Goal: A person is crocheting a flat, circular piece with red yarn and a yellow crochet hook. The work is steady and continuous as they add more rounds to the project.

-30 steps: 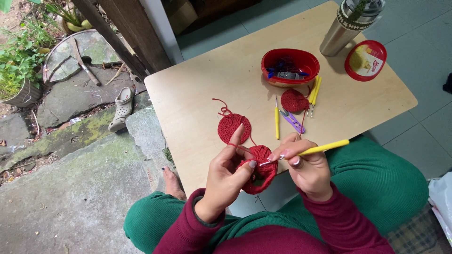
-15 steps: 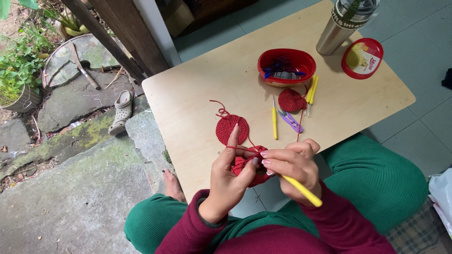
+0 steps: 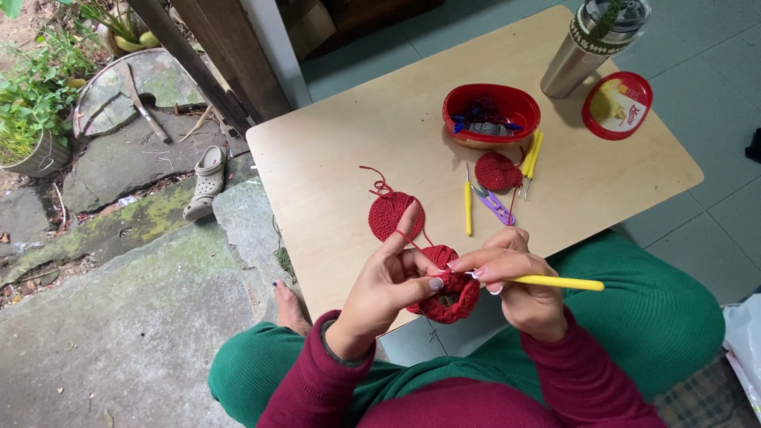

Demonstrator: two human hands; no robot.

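Observation:
My left hand (image 3: 386, 287) pinches a small red crocheted piece (image 3: 448, 295) just over the near edge of the low wooden table (image 3: 333, 158), its index finger raised with red yarn over it. My right hand (image 3: 519, 279) grips a yellow crochet hook (image 3: 555, 282) whose tip is in the piece; the handle points right. A flat red crocheted circle (image 3: 391, 214) with a loose yarn tail lies on the table just beyond my hands.
Further back lie a second red circle (image 3: 497, 170), a yellow hook (image 3: 468, 208), a purple tool (image 3: 495, 203), two more yellow hooks (image 3: 531, 157), a red bowl (image 3: 491, 112), a red lid (image 3: 617, 105) and a steel tumbler (image 3: 590, 43). Stone ground with a shoe (image 3: 206, 181) is left.
The hook's handle has swung from pointing down-right to pointing level to the right. My hands have stayed over the table's near edge, working the red piece.

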